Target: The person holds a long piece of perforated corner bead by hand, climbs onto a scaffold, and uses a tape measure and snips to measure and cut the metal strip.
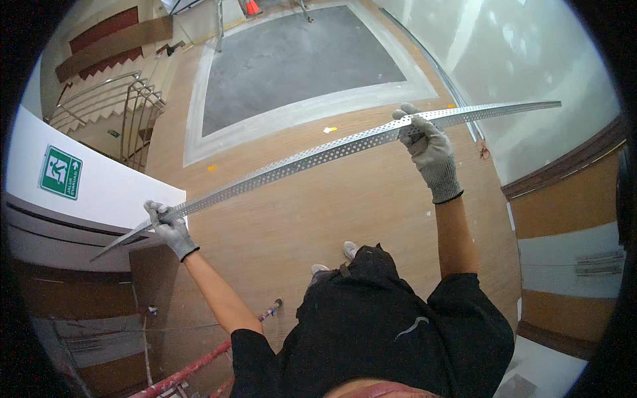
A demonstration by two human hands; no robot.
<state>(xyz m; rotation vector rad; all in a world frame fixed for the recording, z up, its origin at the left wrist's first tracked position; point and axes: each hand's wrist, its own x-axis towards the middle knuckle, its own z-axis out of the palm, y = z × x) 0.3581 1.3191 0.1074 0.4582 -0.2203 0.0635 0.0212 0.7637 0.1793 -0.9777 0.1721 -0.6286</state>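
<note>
A long, thin perforated metal corner bead stretches across the view, its right end higher in the picture than its left. My left hand, in a grey knit glove, is closed round it near the left end. Farther right, my right hand in a matching glove grips the strip, with the thumb and fingers wrapped over its edge. Both arms are held out in front of me, and the bead hangs above the floor between them. Both ends stick out past my hands.
A white half wall with a green exit sign stands at left, beside a stairwell railing. Red scaffold tubing rises at lower left. Metal strips lie along the right wall. A grey floor panel lies ahead.
</note>
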